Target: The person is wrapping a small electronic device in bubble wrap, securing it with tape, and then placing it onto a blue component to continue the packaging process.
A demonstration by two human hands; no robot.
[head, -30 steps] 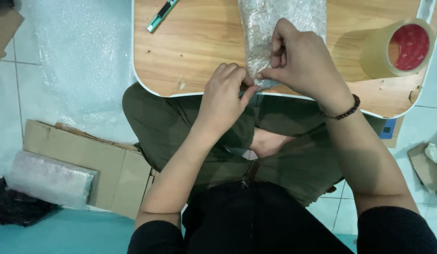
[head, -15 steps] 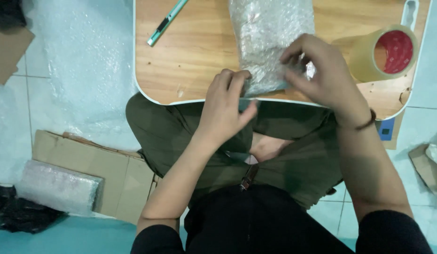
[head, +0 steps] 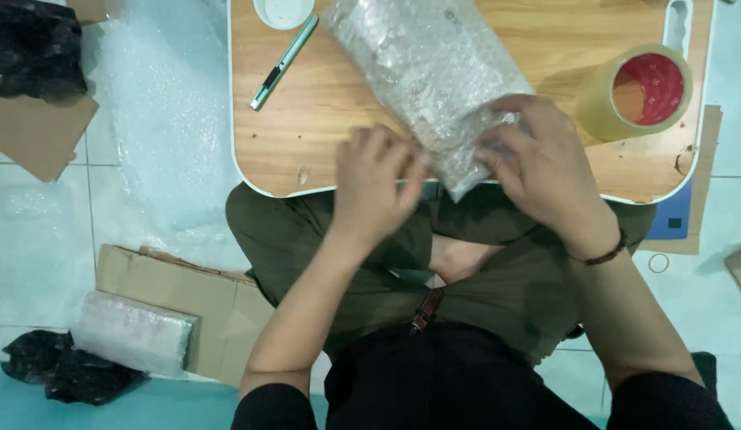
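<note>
Both hands close on one bubble-wrapped parcel (head: 434, 76) at the near edge of the wooden lap table (head: 339, 119): the left hand (head: 374, 187) pinches its near end with curled fingers, the right hand (head: 546, 171) clamps the wrap from the right. The parcel lies slantwise toward the far edge. One tape roll (head: 635, 91), yellowish with a red core, stands by the right edge. One green cutter (head: 284, 62) lies toward the far left corner. A second wrapped packet (head: 135, 333) rests on flat cardboard (head: 195, 295) on the floor.
</note>
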